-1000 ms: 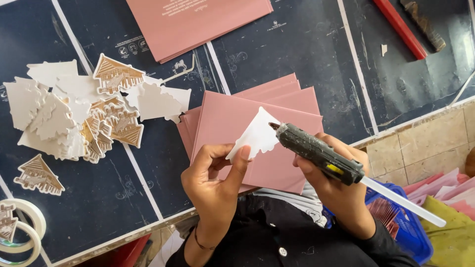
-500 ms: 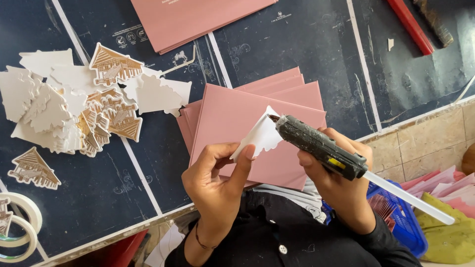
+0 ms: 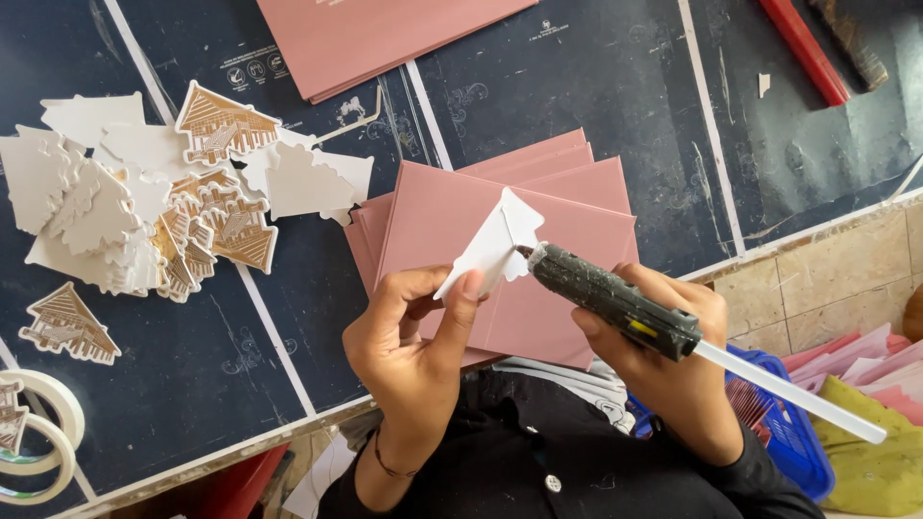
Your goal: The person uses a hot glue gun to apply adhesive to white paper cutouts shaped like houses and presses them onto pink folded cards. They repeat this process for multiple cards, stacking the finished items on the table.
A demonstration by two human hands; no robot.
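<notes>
The left hand pinches a white die-cut cutout by its lower edge, thumb and forefinger closed on it, blank side up, tilted over the stack of pink cards on the dark bench. The right hand is wrapped around a dark glue gun, its nozzle touching the cutout's right edge near the middle; a clear glue stick juts from the gun's back end toward the lower right. Against the earlier frames, the cutout has swung a little more upright and sits slightly lower on the pink stack, and the nozzle has closed in from just beside the paper to resting on it. Both grips look unchanged. To the left lies a heap of similar cutouts, some showing a brown printed house-like pattern, with one more cutout apart below it. Rolls of tape sit at the lower left edge. A blue basket shows beneath the right wrist.
</notes>
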